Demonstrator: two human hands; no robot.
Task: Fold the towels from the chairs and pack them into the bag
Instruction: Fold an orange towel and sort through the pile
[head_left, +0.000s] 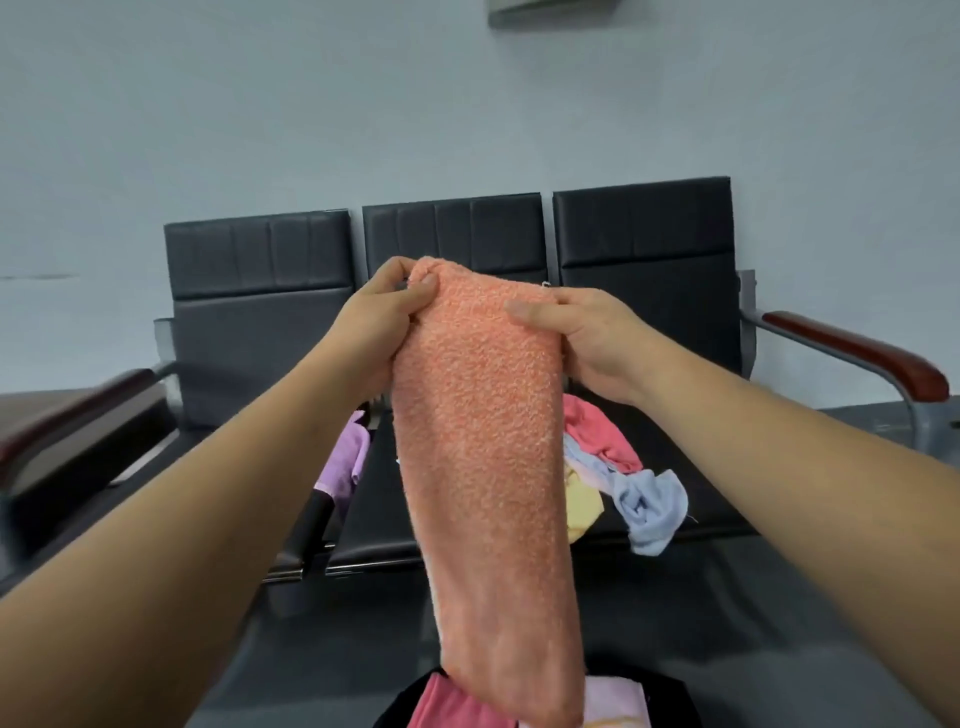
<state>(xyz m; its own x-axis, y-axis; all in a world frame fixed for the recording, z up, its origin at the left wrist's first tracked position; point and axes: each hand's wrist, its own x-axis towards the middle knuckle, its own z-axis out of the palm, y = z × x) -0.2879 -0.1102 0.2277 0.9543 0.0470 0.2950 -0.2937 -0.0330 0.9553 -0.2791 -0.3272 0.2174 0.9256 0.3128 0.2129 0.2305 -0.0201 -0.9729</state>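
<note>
Black fabric of an open bag (670, 693) shows at the bottom edge of the view, nearest the camera. Inside it lie a folded pink towel (447, 706) and a pale pink towel with a yellow stripe (615, 701). The lower end of a fluffy orange terry towel (483, 441) hangs down in front of the bag opening and covers part of it.

Both forearms extend forward and slightly upward, converging on the top of the orange towel. The left hand (382, 327) is closed on the upper left corner, thumb pressed on the near face and fingers curled behind. The right hand (582, 338) is closed on the upper right edge, thumb flat across the near face. The towel is folded into a long narrow strip, held vertically between the two hands, with a looped, nubby pile.

Beyond the hands stands a row of three black padded chairs (644, 244) with metal frames and dark red armrests. On the seats lie unfolded towels: a purple one (345, 457) left of the orange strip, and a crumpled heap to the right made of a red towel (597, 431), a light blue towel (649, 509) and a pale yellow towel (584, 506). A plain pale grey wall (467, 104) stands behind the chairs.
</note>
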